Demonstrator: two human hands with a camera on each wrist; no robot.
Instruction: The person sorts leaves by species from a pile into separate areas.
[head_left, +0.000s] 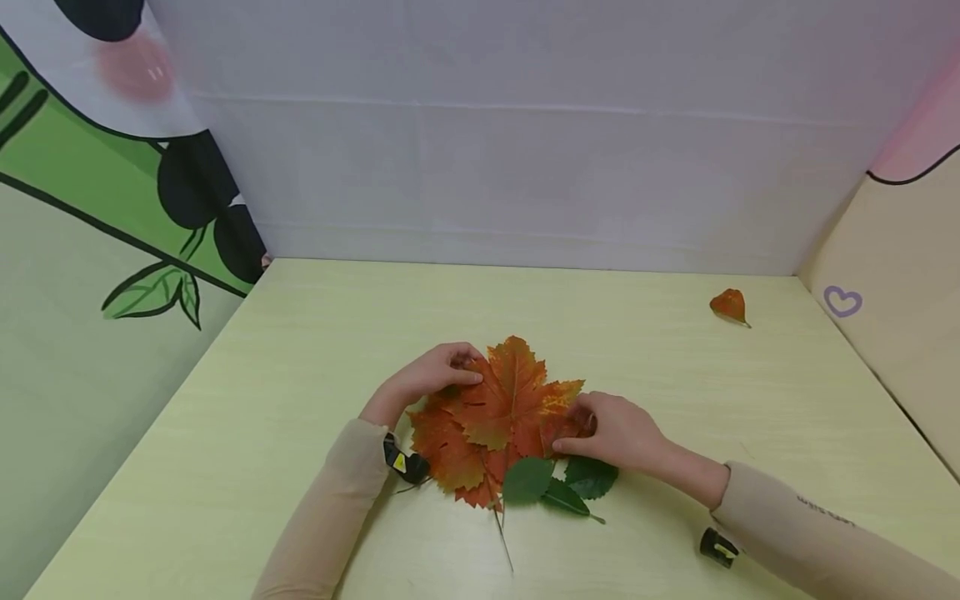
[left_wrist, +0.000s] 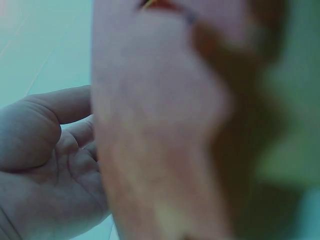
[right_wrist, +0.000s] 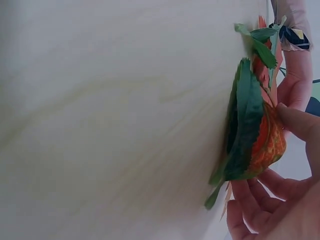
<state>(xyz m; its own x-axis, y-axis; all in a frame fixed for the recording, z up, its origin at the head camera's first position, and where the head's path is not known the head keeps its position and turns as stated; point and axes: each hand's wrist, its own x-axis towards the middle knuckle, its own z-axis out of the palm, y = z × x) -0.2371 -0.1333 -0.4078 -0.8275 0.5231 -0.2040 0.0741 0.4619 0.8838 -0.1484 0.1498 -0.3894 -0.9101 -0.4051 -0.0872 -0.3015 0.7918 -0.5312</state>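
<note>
Orange leaves (head_left: 498, 404), clustered; long stem (head_left: 503, 542) toward six o'clock. Left grip (head_left: 435, 371): pinching leaf edge, cluster at four o'clock. Right grip (head_left: 617, 429): pinching likewise, cluster at nine.

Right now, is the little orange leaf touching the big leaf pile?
No, the little leaf lies apart from the leaf pile, with tabletop between them.

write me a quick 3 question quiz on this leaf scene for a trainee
1. True or false: the left hand is far from the orange leaves.
2. In the head view, what colour is the rounded leaf just below the right hand? a) purple b) green c) white
3. Fill the gap: the lone leaf lies near the far ____ corner of the table.

Key: 1. false, it is right at them; 2. b; 3. right
</note>
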